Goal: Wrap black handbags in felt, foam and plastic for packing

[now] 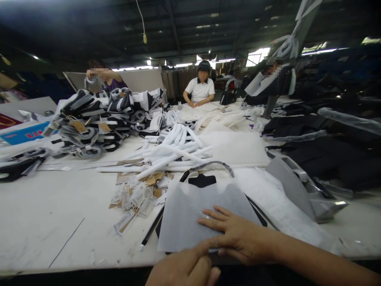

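Observation:
A black bag (pixel 159 229) lies flat at the table's front edge, mostly hidden under a sheet of white tissue paper (pixel 181 214). Its dark handle, wrapped in clear plastic (pixel 228 167), arches out beyond the paper's far edge, beside a black tab (pixel 202 180). My right hand (pixel 235 234) rests on the paper with fingers spread. Below it, at the near edge of the bag, my left hand (pixel 184 266) has its fingers curled and the index finger reaching toward the right hand. Whatever the left fingers hold, if anything, is hidden.
Tags in small plastic bags (pixel 139 198) lie left of the bag, with white foam rods (pixel 175 147) behind. Wrapped black bags (pixel 92 123) pile up at left; black goods (pixel 321 159) lie right. A co-worker (pixel 199 89) sits across the table, others farther off.

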A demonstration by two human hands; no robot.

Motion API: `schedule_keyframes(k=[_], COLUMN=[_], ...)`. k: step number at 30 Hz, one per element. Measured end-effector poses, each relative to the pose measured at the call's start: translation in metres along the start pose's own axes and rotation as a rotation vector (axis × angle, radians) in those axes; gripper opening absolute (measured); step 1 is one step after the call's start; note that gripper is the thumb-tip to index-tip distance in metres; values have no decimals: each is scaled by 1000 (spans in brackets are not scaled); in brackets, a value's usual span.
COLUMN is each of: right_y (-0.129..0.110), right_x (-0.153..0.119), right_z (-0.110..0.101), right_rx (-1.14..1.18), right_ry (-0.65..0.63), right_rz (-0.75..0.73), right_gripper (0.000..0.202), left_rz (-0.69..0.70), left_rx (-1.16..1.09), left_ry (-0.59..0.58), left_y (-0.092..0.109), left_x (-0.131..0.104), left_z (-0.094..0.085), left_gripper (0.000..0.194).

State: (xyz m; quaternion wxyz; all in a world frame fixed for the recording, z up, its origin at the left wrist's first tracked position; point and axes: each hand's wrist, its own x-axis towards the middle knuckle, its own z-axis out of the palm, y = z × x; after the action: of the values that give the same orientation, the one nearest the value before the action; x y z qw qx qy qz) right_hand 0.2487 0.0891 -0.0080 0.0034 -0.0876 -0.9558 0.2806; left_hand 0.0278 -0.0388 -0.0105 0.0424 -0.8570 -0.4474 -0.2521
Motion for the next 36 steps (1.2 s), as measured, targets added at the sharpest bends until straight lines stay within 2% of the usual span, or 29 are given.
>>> schedule_keyframes(k=[1, 2, 3, 5, 7, 8, 10, 12, 17, 23, 30, 36], right_y=[0, 1, 2, 7, 16, 21, 29, 33, 31, 34, 33, 32], right_x=[0, 0, -1, -4, -8, -9, -10, -9, -2, -2, -2, -3], right_z=[0, -1, -1, 0, 7, 12, 25, 36, 45, 45, 46, 42], right_rx=[-5, -9, -6, 41, 136, 180, 209, 171, 99, 92, 87, 64], right_ry=[8, 15, 19, 34, 132, 218, 395, 485, 500, 477, 453, 394], right_rz=[-11, -20, -22, -10, 35, 71, 130, 148, 141, 132, 127, 107], right_gripper=[51, 51, 52, 54, 51, 48, 39, 34, 29, 30, 34, 36], left_rz=[13, -39, -75, -105, -155, -173, -187, -180, -203, -240, -220, -201], left_rx=[-68, -140, -171, -147, -183, -185, -181, -172, -210, -248, -266, -281], left_ry=[-59, -153, -208, -237, -266, -231, -151, -97, -118, -141, -158, -168], left_y=[-2, -8, -16, -37, -56, -63, -70, -68, -62, -63, -62, -62], left_x=[18, 35, 47, 57, 50, 43, 27, 17, 18, 18, 16, 16], left_z=[-4, -3, 1, 18, 38, 47, 59, 64, 63, 62, 63, 60], left_gripper=[21, 21, 22, 30, 41, 44, 45, 41, 27, 27, 33, 29])
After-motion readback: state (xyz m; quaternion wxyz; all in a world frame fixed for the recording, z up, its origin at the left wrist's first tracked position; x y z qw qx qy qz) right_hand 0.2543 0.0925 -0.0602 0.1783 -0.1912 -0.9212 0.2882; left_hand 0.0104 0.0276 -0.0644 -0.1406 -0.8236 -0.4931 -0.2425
